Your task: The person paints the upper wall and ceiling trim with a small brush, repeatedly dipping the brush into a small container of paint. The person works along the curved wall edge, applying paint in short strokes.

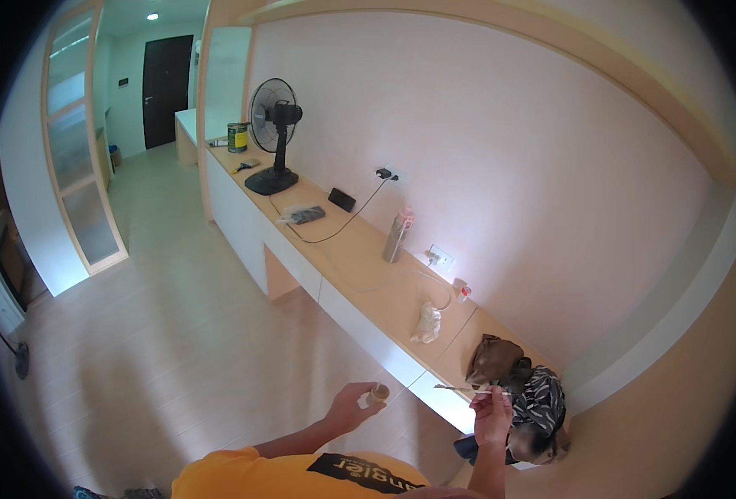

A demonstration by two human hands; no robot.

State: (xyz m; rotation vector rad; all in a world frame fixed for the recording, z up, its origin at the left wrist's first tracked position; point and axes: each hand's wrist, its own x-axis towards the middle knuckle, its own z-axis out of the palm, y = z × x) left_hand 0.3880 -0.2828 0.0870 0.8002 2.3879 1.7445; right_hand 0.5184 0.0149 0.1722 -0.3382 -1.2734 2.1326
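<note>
Between the thumb and fingers of my left hand (350, 408) is a small round container (378, 393) with something tan inside, held over the floor beside the counter. My right hand (492, 416) pinches a thin, pale stick-like tool (461, 389), perhaps a slim brush, lying nearly level above the counter's near edge. The tool's tip points left, towards the container, with a gap between the two. Just beyond my right hand, a brown bag (494, 358) and a black-and-white patterned cloth item (537, 396) rest at the counter's end.
Along the wooden counter (355, 274) stand a pink-topped bottle (399, 234), a black table fan (275, 137) and a paint can (237, 137). A flat paintbrush (247, 165), a phone (341, 199), a plastic bag (427, 322) and trailing power cords share the top.
</note>
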